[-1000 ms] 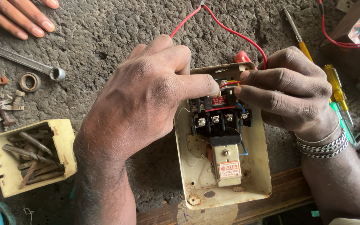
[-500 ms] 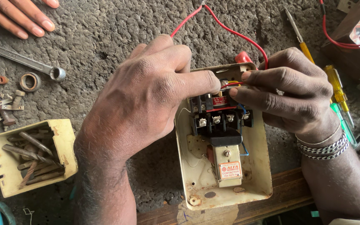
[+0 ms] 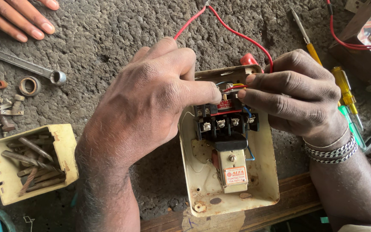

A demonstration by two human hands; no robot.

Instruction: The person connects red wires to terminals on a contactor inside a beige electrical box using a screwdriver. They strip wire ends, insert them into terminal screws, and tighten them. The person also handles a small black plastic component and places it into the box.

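Two hands' grips, left hand [image 3: 151, 99] and right hand [image 3: 297, 94], pinching red wire [image 3: 236, 87] above contactor [image 3: 224, 124]

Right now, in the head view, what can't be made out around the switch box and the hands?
- Where the red wire ends: hidden by the right hand.
- The terminals at the top of the switch box: covered by the left hand fingers.
- The other person's hand: cut off by the top edge.

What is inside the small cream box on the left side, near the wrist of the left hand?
The cream box holds rusty bolts and long metal pieces, lying loosely in a pile. What lies below this pile, on the bottom of the box, is covered and cannot be seen.
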